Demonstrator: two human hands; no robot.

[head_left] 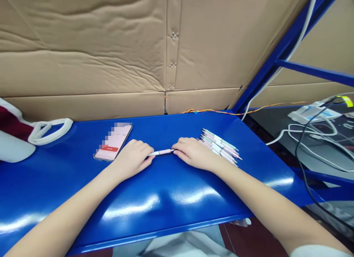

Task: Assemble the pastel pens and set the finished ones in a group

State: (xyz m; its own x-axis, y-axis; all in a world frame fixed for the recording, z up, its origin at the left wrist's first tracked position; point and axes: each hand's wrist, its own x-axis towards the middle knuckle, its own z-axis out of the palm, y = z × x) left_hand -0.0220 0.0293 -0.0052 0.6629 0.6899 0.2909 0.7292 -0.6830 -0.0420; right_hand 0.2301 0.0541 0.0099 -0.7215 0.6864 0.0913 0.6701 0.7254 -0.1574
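A white and pink pen (161, 152) lies level across the gap between my hands, above the blue metal tabletop (166, 198). My left hand (132, 158) grips its left end between the fingers, and my right hand (193, 153) grips its right end. A stack of similar pens (221, 147) lies just beyond my right hand, partly hidden by it. Next to my left hand, a smartphone (113, 141) rests face up with its screen lit, its lower right corner close to my wrist.
Corrugated cardboard (83, 46) lines the wall behind the table, with orange and yellow wires (210, 112) along the back edge. A blue steel frame (279, 65) rises at right, above tangled white and black cables (312, 139). White fabric loops (49, 131) lie at the left edge.
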